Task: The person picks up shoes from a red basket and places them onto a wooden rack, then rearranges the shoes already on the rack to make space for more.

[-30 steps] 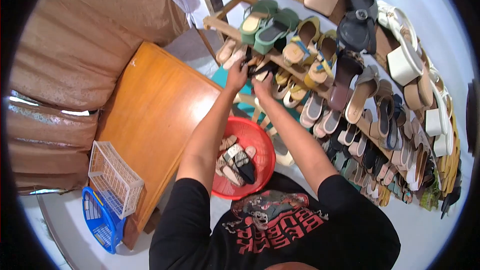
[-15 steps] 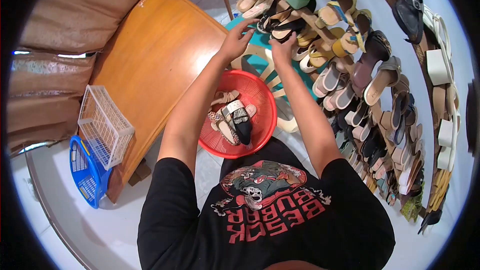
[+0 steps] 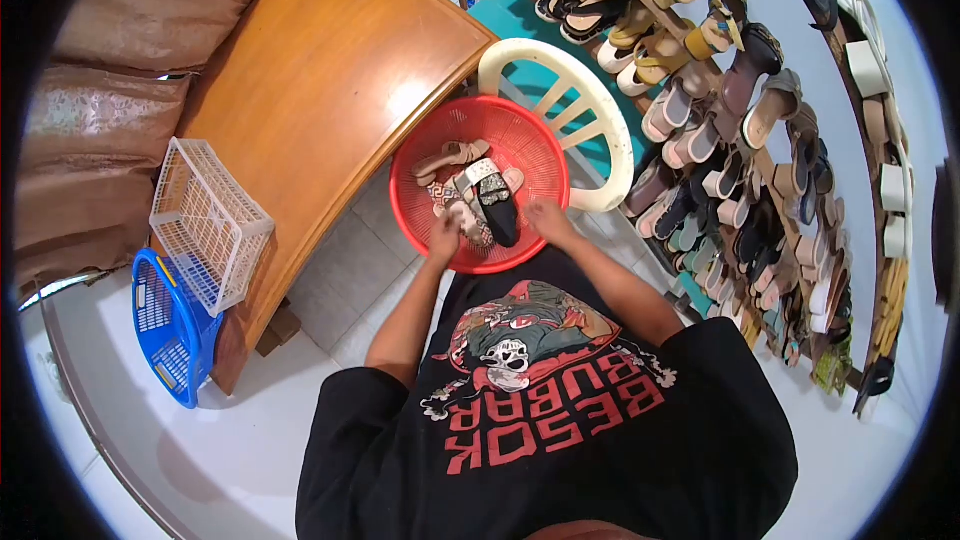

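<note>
**Both hands down in the red basket of sandals**

The shoe rack takes up the whole right side, its slanted tiers packed with sandals and slippers in tan, white, black and green. To the left lies the wooden tabletop, bare and glossy, with a brown curtain behind it. A white plastic chair stands between tabletop and rack, on a teal mat. At the tabletop's near end a white wire basket leans over a blue basket on the pale floor.

The person, in a black printed T-shirt, has both forearms bent in close to the chest, reaching down into the round red basket that sits just in front of them, its far rim against the chair. The left hand is at the near-left inside of the basket, fingers curled down onto a patterned sandal; whether it grips the sandal or only rests on it cannot be told. The right hand is at the near-right rim, fingers bent loosely, touching the basket beside a black sandal with a grey patterned strap. A tan sandal lies further back in the basket.
</note>
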Available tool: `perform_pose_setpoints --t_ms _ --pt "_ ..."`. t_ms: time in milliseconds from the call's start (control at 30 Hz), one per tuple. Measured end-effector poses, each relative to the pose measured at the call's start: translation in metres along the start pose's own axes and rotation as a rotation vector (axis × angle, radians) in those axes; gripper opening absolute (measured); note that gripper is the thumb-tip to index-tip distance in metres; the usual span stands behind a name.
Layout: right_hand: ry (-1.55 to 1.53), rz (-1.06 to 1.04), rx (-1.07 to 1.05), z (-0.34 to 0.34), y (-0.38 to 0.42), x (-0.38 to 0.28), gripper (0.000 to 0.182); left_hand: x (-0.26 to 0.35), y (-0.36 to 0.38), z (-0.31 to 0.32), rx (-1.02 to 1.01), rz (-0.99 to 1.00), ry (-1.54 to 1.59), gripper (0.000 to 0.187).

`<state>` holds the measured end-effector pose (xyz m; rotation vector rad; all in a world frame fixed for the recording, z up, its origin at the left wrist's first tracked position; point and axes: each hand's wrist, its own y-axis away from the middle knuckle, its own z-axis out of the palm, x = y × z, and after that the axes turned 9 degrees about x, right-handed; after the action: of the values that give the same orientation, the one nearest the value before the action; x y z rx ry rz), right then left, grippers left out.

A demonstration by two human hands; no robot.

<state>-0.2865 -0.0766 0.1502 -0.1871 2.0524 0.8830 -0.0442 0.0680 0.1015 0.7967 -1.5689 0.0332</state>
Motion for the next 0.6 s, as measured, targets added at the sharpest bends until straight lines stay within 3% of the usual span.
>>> perform_pose_setpoints --t_ms 100,167,200,267,333,400,433,500,600 --pt "0.066 -0.134 0.132 0.047 0.069 0.035 0.02 -0.057 0.053 -0.011 -0.013 -0.135 0.115 0.026" --pt "0.118 0.001 -0.219 0.066 0.088 0.049 0.018 -0.072 0.072 -0.02 -0.149 -0.119 0.103 0.03" --pt "0.12 0.009 -0.222 0.075 0.09 0.051 0.018 -0.068 0.078 -0.028 -0.151 -0.127 0.106 0.03" --pt "0.256 -0.054 -0.182 0.087 0.082 0.051 0.019 -0.039 0.086 -0.041 -0.253 -0.383 0.219 0.029" --pt "0.289 -0.058 -0.143 0.095 0.068 0.049 0.019 -0.029 0.08 -0.052 -0.276 -0.424 0.213 0.03" --pt "0.19 0.147 -0.255 0.102 0.048 0.047 0.02 -0.017 0.068 -0.062 -0.298 -0.467 0.188 0.032" --pt "0.181 0.151 -0.255 0.106 0.041 0.047 0.02 -0.01 0.059 -0.065 -0.303 -0.416 0.195 0.032" --pt "0.165 0.075 0.027 0.114 0.031 0.049 0.02 0.003 0.038 -0.07 -0.31 -0.374 0.198 0.033" --pt "0.107 0.108 0.041 0.111 0.02 0.024 0.021 0.01 0.008 -0.07 -0.299 -0.35 0.321 0.034"
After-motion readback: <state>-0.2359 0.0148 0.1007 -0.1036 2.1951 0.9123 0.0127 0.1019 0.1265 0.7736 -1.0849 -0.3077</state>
